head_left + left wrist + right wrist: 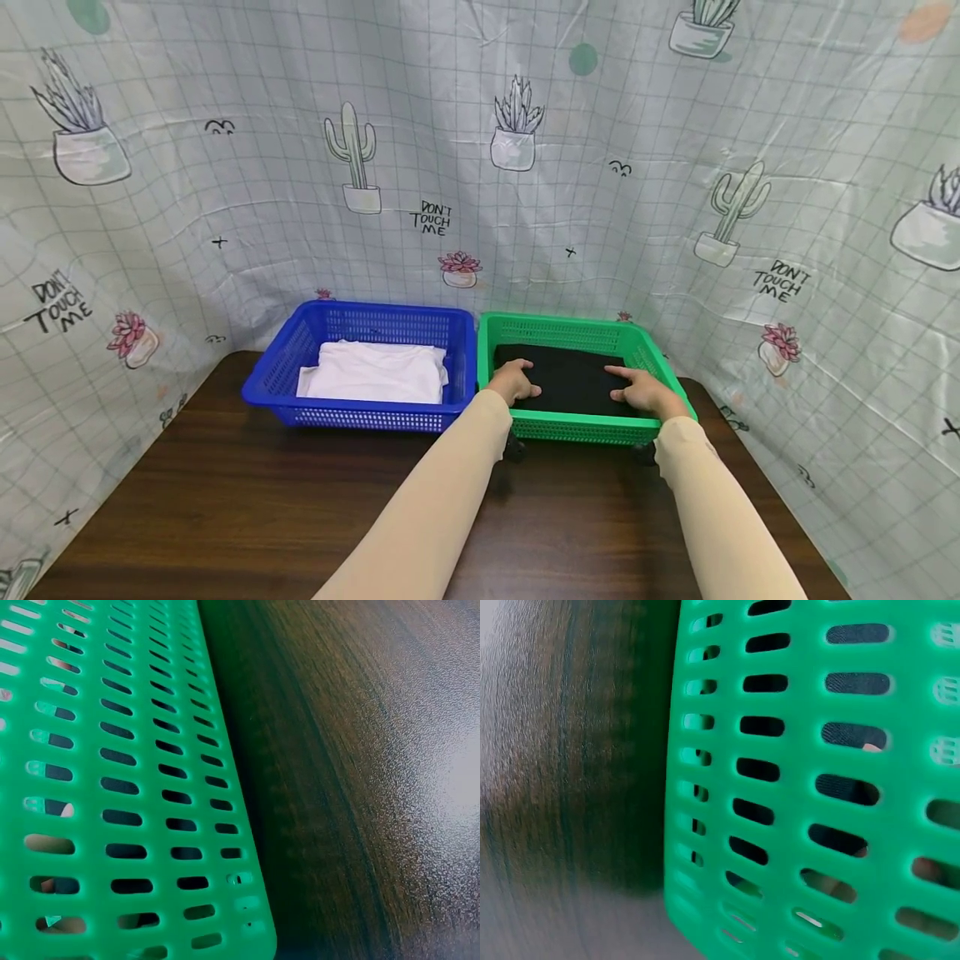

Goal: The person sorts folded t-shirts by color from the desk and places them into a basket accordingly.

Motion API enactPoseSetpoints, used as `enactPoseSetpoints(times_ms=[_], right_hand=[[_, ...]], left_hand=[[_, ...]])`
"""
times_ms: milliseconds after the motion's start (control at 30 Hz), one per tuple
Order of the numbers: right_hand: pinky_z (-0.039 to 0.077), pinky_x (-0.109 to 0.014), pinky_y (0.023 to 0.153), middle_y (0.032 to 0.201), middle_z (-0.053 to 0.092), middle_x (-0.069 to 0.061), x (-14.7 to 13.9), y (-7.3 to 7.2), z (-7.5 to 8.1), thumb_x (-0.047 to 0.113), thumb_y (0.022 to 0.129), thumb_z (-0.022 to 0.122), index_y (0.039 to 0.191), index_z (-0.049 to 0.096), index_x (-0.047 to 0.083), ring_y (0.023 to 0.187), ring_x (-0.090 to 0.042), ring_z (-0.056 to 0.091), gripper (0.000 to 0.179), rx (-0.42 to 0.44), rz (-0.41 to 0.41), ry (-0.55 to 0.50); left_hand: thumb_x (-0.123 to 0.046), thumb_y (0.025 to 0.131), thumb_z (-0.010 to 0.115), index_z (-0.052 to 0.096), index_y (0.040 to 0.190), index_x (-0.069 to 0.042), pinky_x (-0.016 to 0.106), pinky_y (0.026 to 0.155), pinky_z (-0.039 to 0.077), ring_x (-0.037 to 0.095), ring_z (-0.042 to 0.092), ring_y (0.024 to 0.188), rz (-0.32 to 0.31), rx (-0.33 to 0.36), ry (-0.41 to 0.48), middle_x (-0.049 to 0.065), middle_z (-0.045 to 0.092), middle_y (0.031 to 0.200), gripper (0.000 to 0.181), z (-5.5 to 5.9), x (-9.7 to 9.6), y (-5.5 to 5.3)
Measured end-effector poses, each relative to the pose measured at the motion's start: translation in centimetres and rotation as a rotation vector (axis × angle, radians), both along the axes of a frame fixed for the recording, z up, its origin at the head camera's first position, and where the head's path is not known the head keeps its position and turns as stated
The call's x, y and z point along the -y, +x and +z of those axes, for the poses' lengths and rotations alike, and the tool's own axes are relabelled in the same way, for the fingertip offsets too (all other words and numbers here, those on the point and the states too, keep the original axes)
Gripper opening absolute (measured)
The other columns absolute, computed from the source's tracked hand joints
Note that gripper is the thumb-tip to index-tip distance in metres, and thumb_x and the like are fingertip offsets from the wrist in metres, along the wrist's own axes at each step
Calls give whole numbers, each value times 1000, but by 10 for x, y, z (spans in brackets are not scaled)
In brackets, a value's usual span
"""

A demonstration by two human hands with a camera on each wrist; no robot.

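A folded black cloth [573, 379] lies flat inside the green basket [577, 429]. At its left end rests my left hand [512, 382], thumb and index finger stretched out over the fabric. My right hand [643, 392] is on the right end of the cloth, index finger and thumb spread apart. Both hands reach in over the near rim, and their other fingers are hidden. The left wrist view shows the perforated green wall [142, 780] with dark cloth behind the slots. Through the slots of the green wall [795, 750] in the right wrist view, dark ribbed-looking fabric shows.
Directly left of the green basket stands a blue basket [360, 415] holding folded white cloth [378, 372]. Both baskets sit toward the back of a dark wooden table [300, 500]. A cactus-print curtain [420, 150] hangs behind and along both sides.
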State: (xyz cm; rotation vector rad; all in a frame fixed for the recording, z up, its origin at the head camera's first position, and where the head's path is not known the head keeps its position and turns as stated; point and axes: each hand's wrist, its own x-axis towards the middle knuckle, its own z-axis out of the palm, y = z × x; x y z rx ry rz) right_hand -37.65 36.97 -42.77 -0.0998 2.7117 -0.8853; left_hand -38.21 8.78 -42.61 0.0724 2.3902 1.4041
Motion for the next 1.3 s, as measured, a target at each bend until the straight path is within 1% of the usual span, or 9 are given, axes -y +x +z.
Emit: enactPoseSetpoints(times_ms=[233, 467, 600, 767, 867, 967, 1033, 1133, 1300], right_hand=[[26, -68, 122, 168, 12, -41, 4, -4, 2, 5, 108, 57, 167, 25, 1, 155, -58, 11, 68, 57, 0, -51], [25, -68, 122, 169, 4, -39, 5, -7, 4, 5, 109, 56, 169, 21, 4, 156, -58, 4, 70, 115, 1, -107], [23, -68, 123, 171, -4, -36, -1, -4, 7, 4, 110, 52, 170, 15, 5, 157, -57, -2, 71, 188, 1, -145], [18, -69, 124, 171, -7, -36, -14, 0, 18, 7, 110, 51, 170, 13, 3, 157, -57, -4, 71, 214, 25, -118], [19, -71, 123, 171, -6, -37, -18, 2, 26, 12, 111, 54, 169, 15, 1, 156, -59, -1, 71, 192, 36, -62], [24, -71, 121, 170, -1, -38, -18, 5, 31, 16, 110, 57, 168, 19, -1, 155, -60, 4, 72, 166, 61, 7], [28, -71, 119, 169, 5, -40, -16, 8, 36, 18, 110, 59, 167, 23, -2, 154, -61, 8, 71, 135, 99, 65], [32, -72, 116, 167, 13, -42, -9, 14, 48, 19, 109, 61, 164, 31, -3, 153, -63, 12, 67, 63, 164, 122], [37, -72, 111, 163, 26, -41, 3, 31, 73, 20, 108, 63, 159, 43, -2, 149, -62, 26, 60, -101, 249, 172]], left_hand=[[-11, 103, 72, 51, 159, -16, 44, 106, 53, 36, 52, 141, -3, -2, -20, 18, 45, 163, 60, -1, 3, -2], [-11, 105, 68, 44, 163, -15, 48, 110, 50, 38, 50, 143, -55, 18, -36, 17, 39, 167, 63, 3, 6, -5], [-10, 107, 65, 37, 166, -14, 52, 115, 46, 39, 43, 150, -86, 54, -20, 16, 32, 171, 66, 6, -1, -2], [-11, 107, 63, 34, 167, -11, 52, 118, 42, 39, 29, 157, -107, 48, -31, 20, 30, 171, 66, 22, -12, 7], [-19, 108, 64, 34, 167, -12, 50, 117, 44, 37, 33, 156, -148, 0, -135, 19, 32, 170, 66, 36, -11, 12], [-25, 109, 63, 35, 166, -13, 50, 114, 47, 36, 38, 153, -213, -77, -235, 17, 35, 169, 64, 49, 0, 17], [-27, 109, 63, 39, 164, -14, 49, 113, 47, 34, 40, 153, -252, -134, -261, 15, 38, 168, 62, 58, 12, 20], [-26, 109, 63, 49, 159, -14, 49, 110, 49, 35, 48, 146, -305, -206, -220, 15, 47, 162, 53, 72, 38, 27], [-26, 109, 62, 61, 149, -16, 46, 101, 55, 32, 62, 128, -342, -331, -165, 14, 64, 143, 41, 96, 90, 43]])
